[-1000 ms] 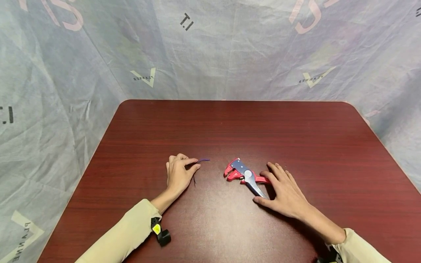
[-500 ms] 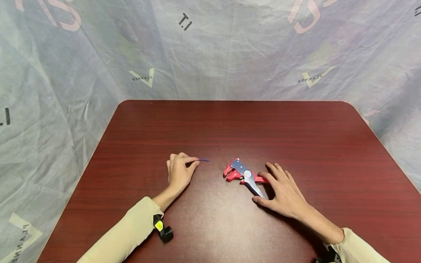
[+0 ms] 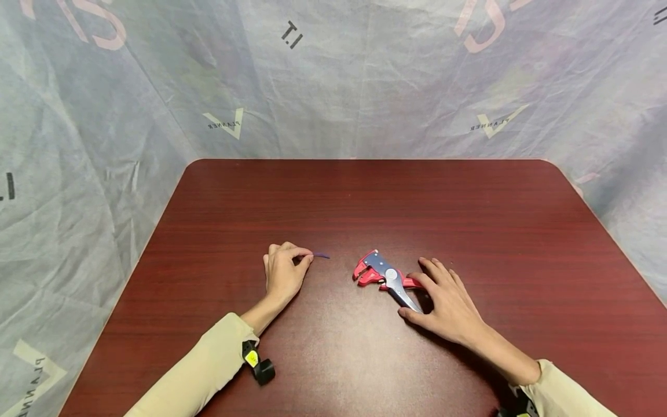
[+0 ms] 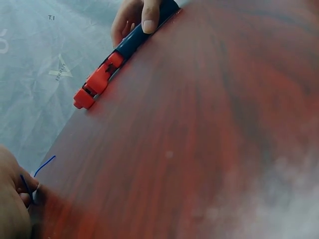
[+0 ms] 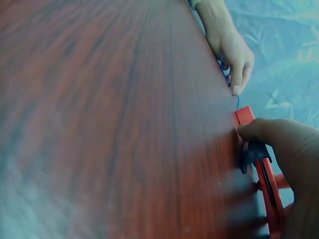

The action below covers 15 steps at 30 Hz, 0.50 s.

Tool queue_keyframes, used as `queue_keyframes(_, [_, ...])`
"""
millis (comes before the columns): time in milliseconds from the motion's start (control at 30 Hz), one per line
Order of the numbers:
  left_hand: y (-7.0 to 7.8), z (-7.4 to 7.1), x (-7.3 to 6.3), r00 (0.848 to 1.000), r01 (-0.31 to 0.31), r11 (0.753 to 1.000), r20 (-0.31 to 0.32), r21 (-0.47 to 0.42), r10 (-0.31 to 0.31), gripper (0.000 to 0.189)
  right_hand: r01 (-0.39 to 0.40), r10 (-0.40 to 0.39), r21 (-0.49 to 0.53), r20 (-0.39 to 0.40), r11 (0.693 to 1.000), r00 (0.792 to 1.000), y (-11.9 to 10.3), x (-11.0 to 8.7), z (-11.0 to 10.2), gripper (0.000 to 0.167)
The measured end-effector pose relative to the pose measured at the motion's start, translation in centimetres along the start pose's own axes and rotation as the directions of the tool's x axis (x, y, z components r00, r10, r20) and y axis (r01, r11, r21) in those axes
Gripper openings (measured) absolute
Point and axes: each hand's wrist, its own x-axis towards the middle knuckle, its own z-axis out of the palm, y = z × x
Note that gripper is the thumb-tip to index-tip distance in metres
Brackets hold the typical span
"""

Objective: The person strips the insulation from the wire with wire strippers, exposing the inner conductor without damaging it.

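Observation:
In the head view my left hand (image 3: pixel 283 271) pinches a thin blue wire (image 3: pixel 321 255) between thumb and index finger, its end sticking out to the right. In the left wrist view more of the blue wire (image 4: pixel 46 164) shows near the fingertips, with another strand beside the fingers. To the right lies a red and grey wire stripper (image 3: pixel 391 277), its head turned toward the wire and apart from it. My right hand (image 3: pixel 450 301) holds the stripper's handles, the thumb on the near grey handle and fingers over the red one. Part of the handles is hidden under the palm.
Both hands work low over a dark red-brown wooden table (image 3: pixel 339 197). Grey-white printed sheeting (image 3: pixel 339 81) hangs behind and beside it. A black wrist camera (image 3: pixel 259 365) is strapped at the left sleeve.
The loose dark strand hanging below the left fingers has gone from the head view. The wire's tip has shifted slightly left and down. My right hand and the wire stripper have barely moved.

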Motion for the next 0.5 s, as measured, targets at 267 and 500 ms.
queue_keyframes(267, [0.02,-0.12,0.04,1.0,0.008,1.0,0.003,-0.008,-0.008,0.006,0.003,-0.003,-0.015,-0.026,1.0,1.0,-0.1,0.3,-0.11,0.054])
queue_keyframes(500, [-0.15,-0.19,0.08,1.0,0.02,0.999,0.002,-0.035,-0.02,0.006,-0.011,0.011,-0.018,-0.002,1.0,1.0,-0.29,0.67,-0.43,0.054])
